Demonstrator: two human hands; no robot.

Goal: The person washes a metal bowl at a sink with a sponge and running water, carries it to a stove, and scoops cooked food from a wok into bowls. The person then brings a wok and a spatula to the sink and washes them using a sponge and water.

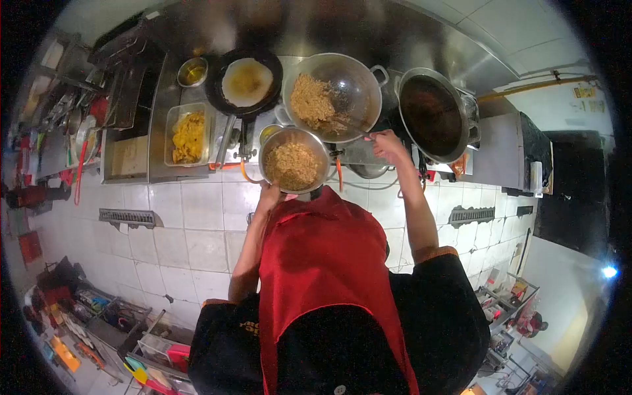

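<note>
My left hand (269,197) grips the near rim of a steel bowl (325,158) filled with a crumbly, light-brown cooked food (291,162). The bowl is close against the near side of a large two-handled wok (370,74). More of the same brown food (311,99) is heaped on the wok's left side. My right hand (390,146) is closed around the handle of a cooking utensil (354,124), which slants into the wok. The utensil's head is down by the food and hard to make out.
A black frying pan (212,84) holding a pale flat round stands left of the wok. Right of it is a big pot (431,115) of dark liquid. A plastic tub (171,138) of yellow food and a small bowl of oil (193,72) sit at the left.
</note>
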